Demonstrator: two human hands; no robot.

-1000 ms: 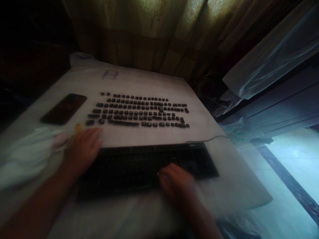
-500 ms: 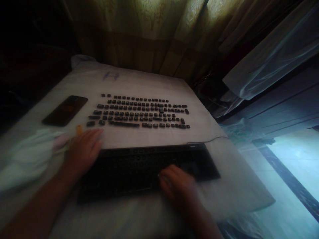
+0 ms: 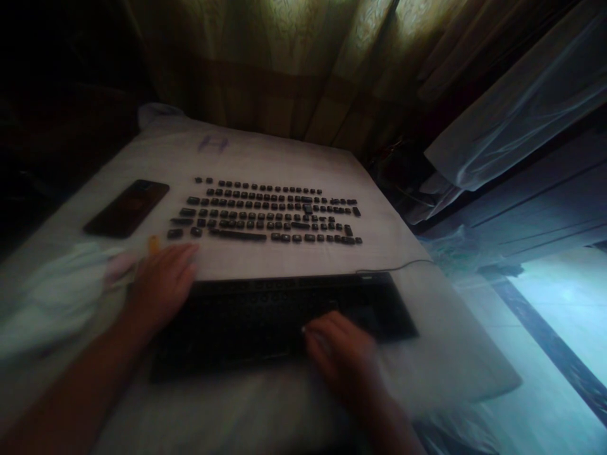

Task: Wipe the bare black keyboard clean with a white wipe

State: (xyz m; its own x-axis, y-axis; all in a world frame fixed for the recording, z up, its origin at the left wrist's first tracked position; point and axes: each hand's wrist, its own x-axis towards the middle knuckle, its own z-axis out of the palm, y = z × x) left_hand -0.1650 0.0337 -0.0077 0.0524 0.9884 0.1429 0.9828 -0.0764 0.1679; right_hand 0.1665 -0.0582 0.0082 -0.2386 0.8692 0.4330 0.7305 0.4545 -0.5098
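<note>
A black keyboard (image 3: pixel 256 322) lies on the white cloth in front of me, its keycap area dark and hard to make out. At its upper left corner rests my left hand (image 3: pixel 165 278), open, fingers stretched out flat toward the loose keycaps. My right hand (image 3: pixel 339 347) is over the keyboard's front part, right of its middle, with fingers closed in a pinch. A tiny pale tip shows at the fingertips; what it belongs to is too small and blurred to name. Beyond the keyboard, loose black keycaps (image 3: pixel 244 215) lie in several rows, laid out like a keyboard.
A dark phone (image 3: pixel 127 208) lies at the left. Near my left wrist are a crumpled white cloth (image 3: pixel 57 297) and a small orange object (image 3: pixel 153 244). The keyboard's cable (image 3: pixel 403 265) runs off to the right. A curtain (image 3: pixel 265 76) hangs behind the table.
The view has shifted very slightly. Both hands keep nearly the same places at the keyboard, and the keycap rows look unchanged.
</note>
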